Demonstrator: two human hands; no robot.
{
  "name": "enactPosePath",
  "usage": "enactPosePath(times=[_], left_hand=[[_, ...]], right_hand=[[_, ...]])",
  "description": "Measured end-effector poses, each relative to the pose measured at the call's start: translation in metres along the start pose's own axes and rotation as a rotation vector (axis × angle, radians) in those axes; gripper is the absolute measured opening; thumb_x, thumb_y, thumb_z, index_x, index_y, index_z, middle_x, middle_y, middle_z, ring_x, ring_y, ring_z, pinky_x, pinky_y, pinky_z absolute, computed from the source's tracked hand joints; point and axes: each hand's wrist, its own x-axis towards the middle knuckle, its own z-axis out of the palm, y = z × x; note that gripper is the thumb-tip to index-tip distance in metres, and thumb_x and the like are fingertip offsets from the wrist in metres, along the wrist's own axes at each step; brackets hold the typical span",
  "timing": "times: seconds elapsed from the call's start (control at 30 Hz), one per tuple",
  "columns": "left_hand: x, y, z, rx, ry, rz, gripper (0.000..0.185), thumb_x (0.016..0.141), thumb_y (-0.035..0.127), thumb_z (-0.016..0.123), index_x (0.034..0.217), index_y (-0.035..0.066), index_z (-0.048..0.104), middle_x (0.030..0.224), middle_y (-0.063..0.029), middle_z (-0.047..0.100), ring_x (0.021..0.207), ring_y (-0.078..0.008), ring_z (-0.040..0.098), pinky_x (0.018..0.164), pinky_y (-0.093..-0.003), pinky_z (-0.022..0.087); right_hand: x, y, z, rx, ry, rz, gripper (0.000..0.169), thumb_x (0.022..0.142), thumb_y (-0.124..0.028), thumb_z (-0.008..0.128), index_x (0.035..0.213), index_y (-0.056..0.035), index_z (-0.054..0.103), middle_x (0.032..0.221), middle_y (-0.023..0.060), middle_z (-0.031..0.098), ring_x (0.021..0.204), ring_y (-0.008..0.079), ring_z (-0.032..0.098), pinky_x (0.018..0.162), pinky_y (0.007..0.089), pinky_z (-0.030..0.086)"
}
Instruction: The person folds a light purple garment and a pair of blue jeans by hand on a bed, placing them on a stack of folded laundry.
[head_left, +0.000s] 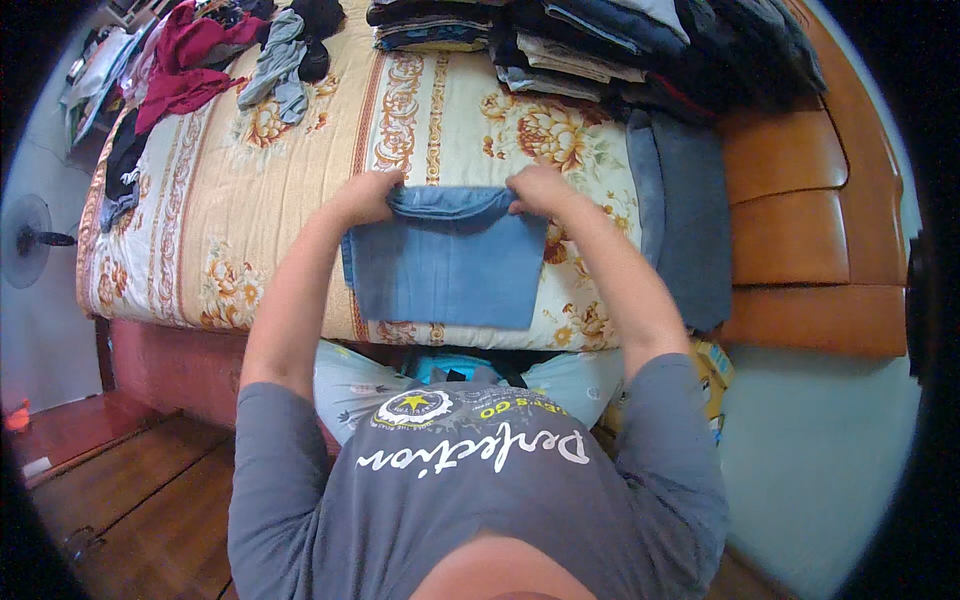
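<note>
A light blue denim garment (450, 274), folded into a rough rectangle, lies near the front edge of a bed with a floral bedspread (292, 202). Its far end is doubled over into a rounded fold. My left hand (371, 196) grips the left corner of that fold, fingers curled round the cloth. The right corner is held by my right hand (541, 191), with thumb and fingers pinching it. Both forearms reach in from the front, one on each side of the garment. The fingertips are partly hidden by cloth.
Stacks of folded clothes (585, 52) stand at the bed's far side. A dark grey folded cloth (694, 217) lies at the right, beside an orange-brown headboard (787, 247). Loose clothes, among them a crimson one (180, 60) and a grey one (281, 67), lie far left. A fan (30, 240) stands left.
</note>
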Motion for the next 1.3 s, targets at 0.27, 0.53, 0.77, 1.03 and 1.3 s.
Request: enactPosePath(times=[0.27,0.53,0.77,1.03,1.3], left_hand=[[-0.124,0.038,0.001,0.243,0.7,0.278,0.032,0.066,0.002,0.057,0.098,0.005,0.052,0.084,-0.0112,0.057,0.081,-0.0287,0.055,0.072,-0.0389,0.043],[-0.147,-0.007,0.169,0.281,0.531,0.185,0.031,0.067,0.007,0.056,0.097,0.009,0.052,0.079,-0.0067,0.051,0.081,-0.0254,0.051,0.075,-0.0364,0.039],[-0.151,0.028,0.128,0.053,0.575,0.15,0.037,0.061,0.002,0.057,0.098,0.01,0.054,0.099,-0.006,0.056,0.1,-0.0253,0.05,0.086,-0.0407,0.034],[-0.11,0.04,0.173,0.096,0.341,-0.142,0.06,0.085,0.039,0.05,0.139,0.025,0.029,0.147,-0.0082,0.019,0.136,-0.0273,0.015,0.101,-0.0643,0.011],[-0.171,0.025,0.152,0.231,0.205,-0.214,0.08,0.07,0.025,0.069,0.139,0.025,0.028,0.147,-0.0167,0.014,0.133,-0.0347,0.02,0.094,-0.0617,0.028]], right_hand=[[-0.139,-0.063,-0.044,-0.244,0.691,-0.126,0.013,0.069,-0.012,0.056,0.08,-0.0116,0.05,0.077,0.0048,0.052,0.077,0.0212,0.055,0.065,0.0376,0.042],[-0.137,-0.131,0.16,-0.027,0.413,0.148,0.012,0.073,-0.019,0.056,0.082,-0.011,0.052,0.075,0.0058,0.054,0.075,0.0227,0.057,0.054,0.0368,0.047],[-0.135,-0.128,0.084,0.25,0.131,0.348,0.05,0.078,-0.042,0.06,0.112,-0.0066,0.054,0.105,0.0158,0.057,0.102,0.0297,0.053,0.08,0.0435,0.045],[-0.078,-0.16,0.173,0.316,0.423,0.17,0.078,0.079,-0.046,0.057,0.14,-0.0104,0.022,0.146,0.0153,0.016,0.135,0.0336,0.013,0.102,0.0615,0.017],[-0.096,-0.17,0.179,-0.026,0.468,0.094,0.087,0.07,-0.035,0.069,0.14,-0.015,0.021,0.141,0.018,0.027,0.127,0.0392,0.029,0.096,0.0575,0.031]])
